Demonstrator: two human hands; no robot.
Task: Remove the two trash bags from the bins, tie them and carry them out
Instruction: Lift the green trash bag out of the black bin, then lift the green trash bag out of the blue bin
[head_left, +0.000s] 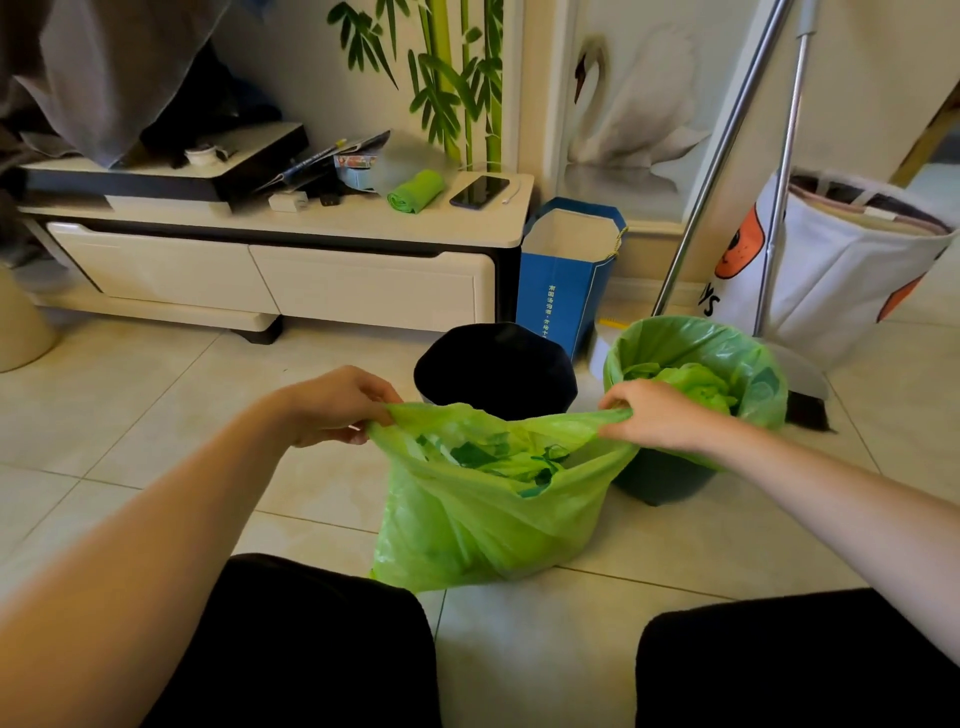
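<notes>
Green plastic, thin and translucent: the first trash bag (483, 499) stands on the tiled floor (156, 415) between my knees and the black bin (496, 371), already lifted out. I hold its mouth stretched open. My left hand (332, 405) pinches the left part of the rim, thumb against curled fingers; my right hand (654, 415) pinches the right part the same way, gathered into a short twist. Crumpled green scraps lie inside, well below the rim.

Second trash bag (696, 374): unremoved, lining the dark green bin (665, 475), which stands just right of the black one, its rim folded over the bin's edge. A broom handle (722, 156) and a white fabric basket (841, 260) stand behind it; a blue paper bag (566, 280) sits at the right end of the low cabinet (270, 280).

Step in hand, as I judge it: tying the first bag. The next move calls for drawing both pinched sections together, crossing them and knotting. The film looks flimsy, so a steady pull suits it better than a sharp one. The second bag then needs the same treatment before both go out.
</notes>
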